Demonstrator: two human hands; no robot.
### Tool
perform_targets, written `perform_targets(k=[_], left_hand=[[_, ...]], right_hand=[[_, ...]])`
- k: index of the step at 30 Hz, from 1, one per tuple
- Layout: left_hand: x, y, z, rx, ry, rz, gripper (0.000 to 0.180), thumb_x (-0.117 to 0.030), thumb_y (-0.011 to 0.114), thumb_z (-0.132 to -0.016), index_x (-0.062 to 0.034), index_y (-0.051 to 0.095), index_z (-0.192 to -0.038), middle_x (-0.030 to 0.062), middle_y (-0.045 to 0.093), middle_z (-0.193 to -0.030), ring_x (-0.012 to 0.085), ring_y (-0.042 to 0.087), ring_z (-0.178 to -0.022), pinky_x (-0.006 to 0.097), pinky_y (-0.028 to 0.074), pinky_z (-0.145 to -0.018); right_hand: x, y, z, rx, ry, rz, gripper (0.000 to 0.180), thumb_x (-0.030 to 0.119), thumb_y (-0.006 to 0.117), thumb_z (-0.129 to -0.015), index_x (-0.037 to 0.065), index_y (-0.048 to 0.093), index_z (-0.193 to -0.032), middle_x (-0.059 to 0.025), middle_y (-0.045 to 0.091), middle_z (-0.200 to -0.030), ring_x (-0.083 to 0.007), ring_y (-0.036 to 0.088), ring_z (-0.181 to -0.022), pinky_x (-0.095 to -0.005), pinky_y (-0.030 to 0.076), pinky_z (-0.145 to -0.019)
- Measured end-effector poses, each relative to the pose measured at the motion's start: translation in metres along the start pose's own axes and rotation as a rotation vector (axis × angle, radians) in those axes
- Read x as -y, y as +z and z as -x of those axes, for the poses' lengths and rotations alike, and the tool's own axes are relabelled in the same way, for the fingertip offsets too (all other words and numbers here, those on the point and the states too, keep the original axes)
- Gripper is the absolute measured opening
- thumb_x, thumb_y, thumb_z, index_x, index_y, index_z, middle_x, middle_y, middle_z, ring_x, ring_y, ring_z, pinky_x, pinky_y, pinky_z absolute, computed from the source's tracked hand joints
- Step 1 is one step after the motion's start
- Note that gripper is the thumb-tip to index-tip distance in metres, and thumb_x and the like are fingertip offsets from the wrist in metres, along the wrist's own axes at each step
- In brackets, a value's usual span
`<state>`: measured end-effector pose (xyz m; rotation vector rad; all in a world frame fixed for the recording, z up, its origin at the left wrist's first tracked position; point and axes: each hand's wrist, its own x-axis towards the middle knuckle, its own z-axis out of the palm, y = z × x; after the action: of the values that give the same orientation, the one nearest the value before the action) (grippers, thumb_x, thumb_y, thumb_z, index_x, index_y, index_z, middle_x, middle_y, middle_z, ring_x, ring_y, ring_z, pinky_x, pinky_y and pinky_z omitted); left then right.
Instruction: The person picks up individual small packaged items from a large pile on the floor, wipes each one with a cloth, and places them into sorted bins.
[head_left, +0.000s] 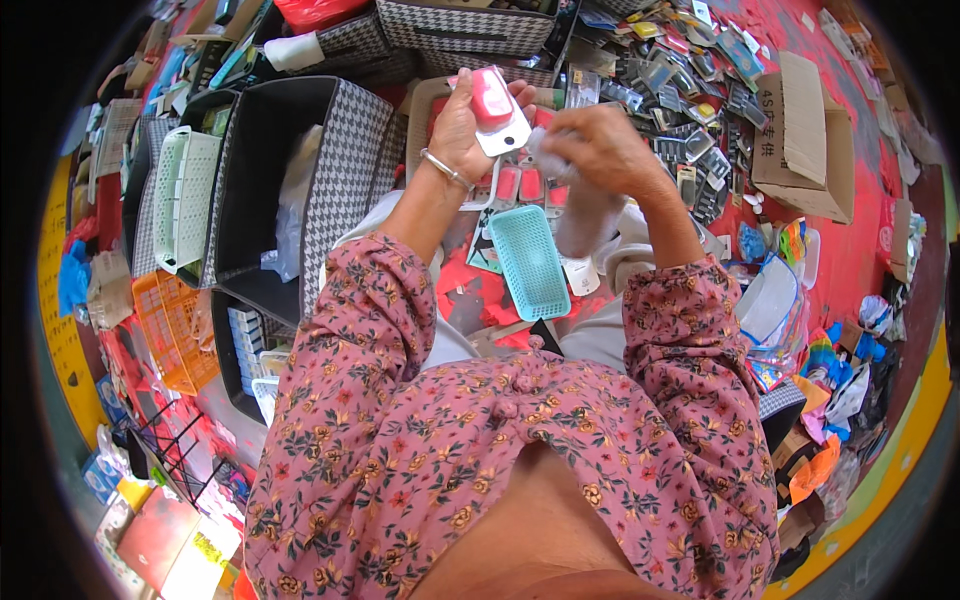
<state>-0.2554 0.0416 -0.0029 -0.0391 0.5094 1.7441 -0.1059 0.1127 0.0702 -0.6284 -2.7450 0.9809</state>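
Note:
My left hand (462, 138), with a bangle at the wrist, holds a small package (491, 100) with a red-pink item on a white hang card. My right hand (608, 145) is beside it, fingers bent around a greyish cloth (585, 218) that hangs down, blurred by motion. Part of the cloth is close to the package's lower right edge. Under my hands, several similar red-pink packages (531, 186) lie in and around a beige tray (417, 125), partly hidden by my arms. A turquoise basket (530, 265) stands between my legs.
On the left are a large houndstooth storage box (350, 150), a pale green basket (183, 200) and an orange basket (170, 330). Many small packaged goods (670, 90) are heaped at the far right, next to an open cardboard box (800, 140). Plastic bags (780, 310) lie at the right.

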Motion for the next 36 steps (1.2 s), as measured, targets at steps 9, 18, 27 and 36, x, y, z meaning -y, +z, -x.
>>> perform_targets(k=[9, 18, 27, 36], left_hand=[[0.003, -0.004, -0.001, 0.110, -0.053, -0.026, 0.051, -0.046, 0.026, -0.088, -0.0036, 0.045, -0.107, 0.0158, 0.054, -0.100, 0.0280, 0.052, -0.094, 0.041, 0.041, -0.087], [-0.004, 0.007, 0.005, 0.071, 0.078, -0.191, 0.051, -0.051, 0.025, -0.087, -0.0080, 0.046, -0.104, 0.0107, 0.055, -0.092, 0.0241, 0.056, -0.083, 0.040, 0.048, -0.073], [0.021, -0.001, 0.009, 0.170, -0.020, -0.122, 0.043, -0.045, 0.032, -0.088, -0.0102, 0.049, -0.107, 0.0035, 0.054, -0.101, 0.0157, 0.051, -0.093, 0.029, 0.042, -0.082], [-0.013, -0.003, 0.000, 0.112, 0.032, 0.042, 0.063, -0.050, 0.014, -0.088, 0.0009, 0.041, -0.114, 0.0207, 0.049, -0.111, 0.0310, 0.050, -0.101, 0.046, 0.040, -0.087]], right_hand=[[0.026, 0.046, -0.012, -0.324, -0.156, 0.236, 0.009, 0.015, 0.058, -0.074, 0.008, 0.055, -0.078, -0.0084, 0.054, -0.075, -0.0278, 0.056, -0.068, -0.0349, 0.044, -0.057], [0.006, -0.001, -0.007, -0.519, 0.084, 0.209, 0.020, 0.025, 0.055, -0.074, 0.005, 0.058, -0.073, -0.0151, 0.059, -0.070, -0.0318, 0.058, -0.065, -0.0389, 0.044, -0.059], [0.025, 0.051, -0.029, -0.425, -0.115, 0.551, 0.011, 0.018, 0.053, -0.071, 0.007, 0.054, -0.074, -0.0082, 0.055, -0.074, -0.0257, 0.058, -0.064, -0.0356, 0.046, -0.053], [0.006, 0.008, -0.002, -0.007, 0.434, -0.079, 0.040, 0.035, 0.051, -0.080, -0.004, 0.061, -0.079, -0.0120, 0.059, -0.067, -0.0177, 0.054, -0.058, -0.0312, 0.044, -0.057]])
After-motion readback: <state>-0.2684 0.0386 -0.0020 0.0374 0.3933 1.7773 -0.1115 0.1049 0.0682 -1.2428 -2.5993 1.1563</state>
